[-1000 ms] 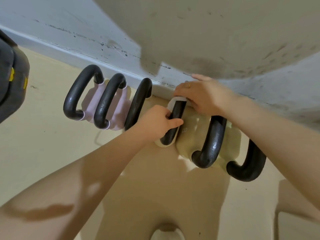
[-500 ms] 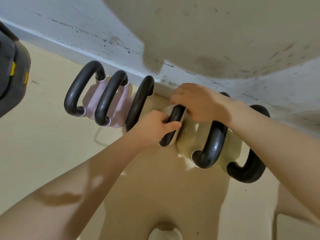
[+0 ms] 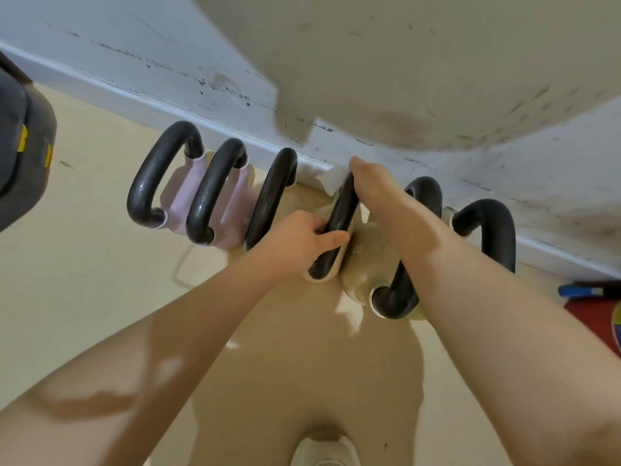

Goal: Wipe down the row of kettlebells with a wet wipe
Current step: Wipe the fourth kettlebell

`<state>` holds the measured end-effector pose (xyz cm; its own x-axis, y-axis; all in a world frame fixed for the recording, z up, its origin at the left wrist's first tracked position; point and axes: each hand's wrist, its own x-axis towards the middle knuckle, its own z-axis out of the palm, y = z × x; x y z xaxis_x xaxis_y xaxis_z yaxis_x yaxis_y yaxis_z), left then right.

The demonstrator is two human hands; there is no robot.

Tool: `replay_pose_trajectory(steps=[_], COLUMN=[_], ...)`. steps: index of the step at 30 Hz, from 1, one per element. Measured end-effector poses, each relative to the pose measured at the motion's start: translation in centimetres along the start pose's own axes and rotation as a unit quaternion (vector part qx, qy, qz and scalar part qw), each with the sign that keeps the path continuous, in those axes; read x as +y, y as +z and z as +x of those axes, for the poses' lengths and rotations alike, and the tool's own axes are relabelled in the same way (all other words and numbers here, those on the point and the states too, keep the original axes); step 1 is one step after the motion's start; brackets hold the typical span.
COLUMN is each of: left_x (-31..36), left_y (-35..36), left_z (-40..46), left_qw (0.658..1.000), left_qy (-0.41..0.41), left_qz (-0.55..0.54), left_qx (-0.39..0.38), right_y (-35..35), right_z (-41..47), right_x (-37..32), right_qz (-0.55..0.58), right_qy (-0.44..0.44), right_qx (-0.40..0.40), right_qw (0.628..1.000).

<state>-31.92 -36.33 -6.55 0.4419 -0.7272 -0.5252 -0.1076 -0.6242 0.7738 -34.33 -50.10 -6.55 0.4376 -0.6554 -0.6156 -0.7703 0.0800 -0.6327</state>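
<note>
Several kettlebells with black handles stand in a row along the wall's baseboard. Two at the left have pink bodies point(image 3: 181, 200); the others have cream bodies point(image 3: 366, 264). My left hand point(image 3: 302, 240) grips the near part of the fourth kettlebell handle point(image 3: 339, 223). My right hand point(image 3: 373, 186) sits on the far top of that same handle, pressing a white wet wipe point(image 3: 331, 179) against it. The wipe pokes out from under the fingers near the wall.
A dark bulky object with yellow marks point(image 3: 23, 163) stands at the far left. A blue and red item point(image 3: 594, 297) lies on the floor at the right. The scuffed white wall point(image 3: 168, 45) runs right behind the row. A shoe tip point(image 3: 326, 449) shows at the bottom.
My right hand has slid with the wipe along the handle toward its far end by the wall. My left hand has kept its grip on the near part.
</note>
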Motion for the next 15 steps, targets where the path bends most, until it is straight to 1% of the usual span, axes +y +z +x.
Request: replay_pose_trajectory(steps=[1, 2, 4, 6, 7, 8, 9, 10, 12, 13, 15], left_x=[0.1, 0.1, 0.3, 0.6, 0.8, 0.9, 1.0, 0.9, 0.7, 0.6, 0.9], left_y=[-0.1, -0.2, -0.3, -0.3, -0.3, -0.2, -0.2, -0.2, -0.4, -0.5, -0.5], left_z=[-0.1, -0.1, 0.0, 0.3, 0.4, 0.5, 0.5, 0.6, 0.7, 0.7, 0.7], left_qw=[1.0, 1.0, 1.0, 1.0, 1.0, 1.0, 1.0, 0.999, 1.0, 0.999, 0.999], left_qy=[-0.001, -0.002, -0.002, -0.001, 0.0, 0.002, 0.004, 0.004, 0.001, -0.001, 0.0], left_qz=[0.006, 0.008, 0.007, 0.01, 0.012, 0.013, 0.014, 0.013, 0.008, 0.006, 0.01], left_qx=[-0.005, -0.009, -0.012, -0.017, -0.021, -0.025, -0.028, -0.029, -0.031, -0.034, -0.039], right_y=[0.2, 0.4, 0.6, 0.3, -0.1, -0.4, -0.6, -0.6, 0.1, 0.5, 0.8], right_z=[-0.4, -0.8, -1.6, -2.7, -2.9, -3.1, -3.5, -4.0, -5.1, -5.4, -5.4], right_x=[0.0, 0.1, 0.7, 0.8, 0.8, 0.6, 0.4, 0.3, 0.7, 1.1, 1.3], right_qz=[0.094, 0.189, 0.361, 0.487, 0.529, 0.556, 0.559, 0.537, 0.466, 0.444, 0.439], right_qy=[0.056, 0.098, 0.142, 0.158, 0.164, 0.169, 0.17, 0.164, 0.139, 0.129, 0.116], right_qx=[-0.001, -0.006, -0.018, -0.011, -0.007, -0.001, 0.003, 0.009, 0.022, 0.03, 0.039], right_qw=[0.994, 0.977, 0.922, 0.859, 0.832, 0.814, 0.812, 0.827, 0.874, 0.886, 0.89])
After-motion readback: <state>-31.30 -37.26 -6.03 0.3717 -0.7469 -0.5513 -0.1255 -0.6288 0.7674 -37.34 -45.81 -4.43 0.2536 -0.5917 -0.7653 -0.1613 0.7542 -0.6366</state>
